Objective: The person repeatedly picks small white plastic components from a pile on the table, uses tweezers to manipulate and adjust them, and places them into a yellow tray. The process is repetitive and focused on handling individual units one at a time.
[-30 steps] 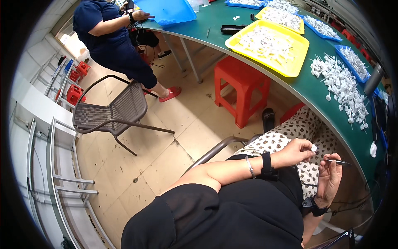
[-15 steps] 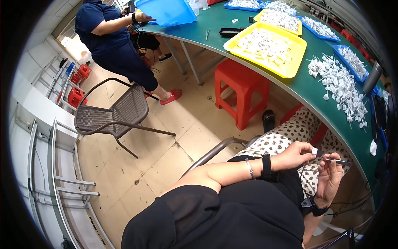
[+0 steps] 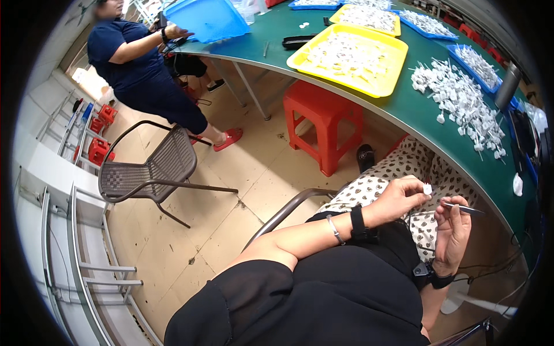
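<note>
My left hand [image 3: 399,199] is closed, pinching a small white plastic piece [image 3: 427,188] between thumb and fingertips above my lap. Just right of it, my right hand [image 3: 453,236] grips a slim, dark pointed tool [image 3: 468,210], perhaps tweezers; its exact kind is too small to tell. The tool's tip points toward the white piece, with a gap between them. Both hands are off the table, near its edge. A heap of white plastic pieces with thin stems [image 3: 461,106] lies on the green table [image 3: 398,118] beyond them.
Yellow trays [image 3: 385,86] and blue trays [image 3: 495,87] of white pieces stand on the table, with a grey cylinder [image 3: 508,86] at right. A red stool [image 3: 323,101] is below. Across the floor, beside a wicker chair [image 3: 153,158], a person [image 3: 135,63] holds a blue bin [image 3: 208,20].
The view has shifted slightly, so the table and trays appear farther left and higher. My hands keep their grips on the white piece and the tool, close together as before.
</note>
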`<action>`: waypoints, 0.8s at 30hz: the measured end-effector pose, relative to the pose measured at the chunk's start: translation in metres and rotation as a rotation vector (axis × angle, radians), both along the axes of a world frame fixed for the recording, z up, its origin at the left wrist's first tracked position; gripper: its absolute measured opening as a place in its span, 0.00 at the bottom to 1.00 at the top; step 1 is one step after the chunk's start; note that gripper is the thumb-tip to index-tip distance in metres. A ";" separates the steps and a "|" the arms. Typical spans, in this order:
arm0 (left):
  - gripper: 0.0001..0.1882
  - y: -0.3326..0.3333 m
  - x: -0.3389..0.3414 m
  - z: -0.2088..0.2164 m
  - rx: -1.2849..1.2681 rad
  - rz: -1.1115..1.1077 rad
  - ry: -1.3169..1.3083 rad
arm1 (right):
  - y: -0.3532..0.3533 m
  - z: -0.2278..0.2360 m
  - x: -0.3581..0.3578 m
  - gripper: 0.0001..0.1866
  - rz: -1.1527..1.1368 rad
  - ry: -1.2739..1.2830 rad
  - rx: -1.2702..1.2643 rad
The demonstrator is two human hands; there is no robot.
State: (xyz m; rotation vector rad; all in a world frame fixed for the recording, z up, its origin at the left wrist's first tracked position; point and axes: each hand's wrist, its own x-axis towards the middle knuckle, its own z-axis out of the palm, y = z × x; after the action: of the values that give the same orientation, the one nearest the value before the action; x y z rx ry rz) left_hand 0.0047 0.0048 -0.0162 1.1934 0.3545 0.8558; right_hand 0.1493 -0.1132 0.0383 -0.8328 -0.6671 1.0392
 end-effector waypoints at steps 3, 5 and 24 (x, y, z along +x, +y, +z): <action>0.04 -0.005 -0.009 0.007 0.122 0.060 0.071 | 0.006 -0.004 -0.008 0.09 -0.086 -0.040 0.032; 0.05 -0.007 -0.015 0.014 0.226 0.090 0.094 | 0.010 -0.004 -0.013 0.08 -0.155 -0.174 0.055; 0.06 -0.008 -0.017 0.007 0.481 0.158 0.145 | 0.007 -0.010 -0.037 0.06 -0.330 -0.645 -0.002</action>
State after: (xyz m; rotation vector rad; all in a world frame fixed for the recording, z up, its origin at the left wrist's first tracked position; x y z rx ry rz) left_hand -0.0124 -0.0036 -0.0088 1.6957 0.3753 1.0284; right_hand 0.1127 -0.1061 0.0286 -1.2476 -1.0247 0.4607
